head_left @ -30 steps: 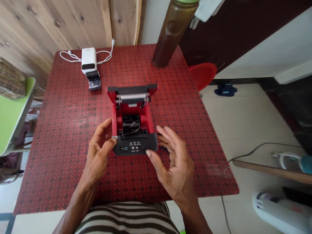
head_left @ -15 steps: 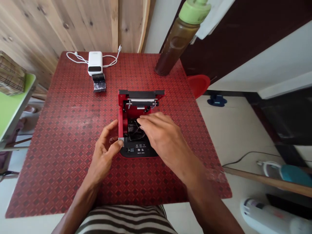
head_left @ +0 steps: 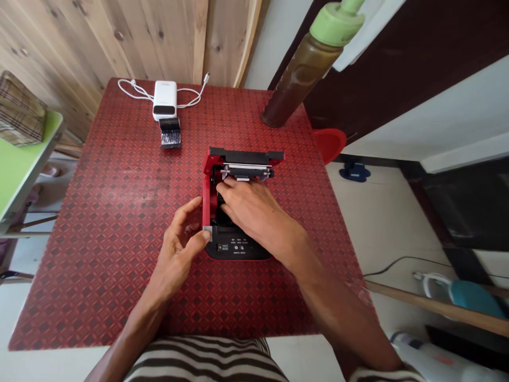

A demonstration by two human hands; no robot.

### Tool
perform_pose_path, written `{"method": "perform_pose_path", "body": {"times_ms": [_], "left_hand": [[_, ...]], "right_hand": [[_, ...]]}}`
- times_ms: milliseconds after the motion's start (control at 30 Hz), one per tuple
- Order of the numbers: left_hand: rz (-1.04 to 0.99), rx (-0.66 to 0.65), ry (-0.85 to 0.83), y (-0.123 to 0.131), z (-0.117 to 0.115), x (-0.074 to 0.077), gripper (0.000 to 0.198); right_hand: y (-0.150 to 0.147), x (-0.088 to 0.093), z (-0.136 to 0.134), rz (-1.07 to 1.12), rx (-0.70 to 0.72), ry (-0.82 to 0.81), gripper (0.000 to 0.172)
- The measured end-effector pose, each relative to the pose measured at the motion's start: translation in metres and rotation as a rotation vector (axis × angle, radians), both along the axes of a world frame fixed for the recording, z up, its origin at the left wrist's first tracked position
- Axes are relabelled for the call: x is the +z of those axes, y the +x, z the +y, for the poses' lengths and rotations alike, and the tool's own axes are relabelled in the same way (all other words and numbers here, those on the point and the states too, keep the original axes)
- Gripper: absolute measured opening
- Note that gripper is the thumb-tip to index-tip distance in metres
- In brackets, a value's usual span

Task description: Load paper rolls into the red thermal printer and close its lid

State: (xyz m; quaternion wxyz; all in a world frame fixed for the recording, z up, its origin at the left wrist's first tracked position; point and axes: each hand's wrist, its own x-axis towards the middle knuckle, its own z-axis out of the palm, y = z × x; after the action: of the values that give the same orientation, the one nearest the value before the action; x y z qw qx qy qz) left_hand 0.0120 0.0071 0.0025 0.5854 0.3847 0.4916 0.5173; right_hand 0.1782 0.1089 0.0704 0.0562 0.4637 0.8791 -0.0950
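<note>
Pine-plank wall (head_left: 119, 32) behind red patterned surface (head_left: 99, 212); green side table (head_left: 19, 159) left; pale floor (head_left: 382, 212) right; dark cabinet (head_left: 397, 53) beyond; soft daylight.

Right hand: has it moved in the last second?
Yes. The right hand went from the front right corner of the red printer forward, past its black control panel, into the open compartment.

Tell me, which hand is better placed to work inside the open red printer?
Probably the right: the right hand lies over the open bay of the red printer, fingers inside, while the left hand pinches its front-left corner.
</note>
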Motion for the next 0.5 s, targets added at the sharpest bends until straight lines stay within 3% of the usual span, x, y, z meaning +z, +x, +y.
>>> {"method": "perform_pose_path", "body": {"times_ms": [200, 367, 433, 500], "left_hand": [[0.014, 0.014, 0.004, 0.001, 0.000, 0.001, 0.059], [-0.011, 0.012, -0.027, 0.001, 0.000, 0.002, 0.061], [-0.007, 0.014, -0.041, 0.001, -0.002, 0.000, 0.062], [0.012, 0.021, -0.033, -0.001, -0.003, -0.003, 0.061]], "right_hand": [[0.004, 0.006, -0.021, 0.064, -0.045, 0.119, 0.021], [0.033, 0.013, -0.051, 0.390, -0.056, 0.392, 0.014], [0.053, 0.016, -0.056, 0.565, -0.155, 0.407, 0.011], [0.075, 0.012, -0.054, 0.706, -0.340, 0.403, 0.014]]}}
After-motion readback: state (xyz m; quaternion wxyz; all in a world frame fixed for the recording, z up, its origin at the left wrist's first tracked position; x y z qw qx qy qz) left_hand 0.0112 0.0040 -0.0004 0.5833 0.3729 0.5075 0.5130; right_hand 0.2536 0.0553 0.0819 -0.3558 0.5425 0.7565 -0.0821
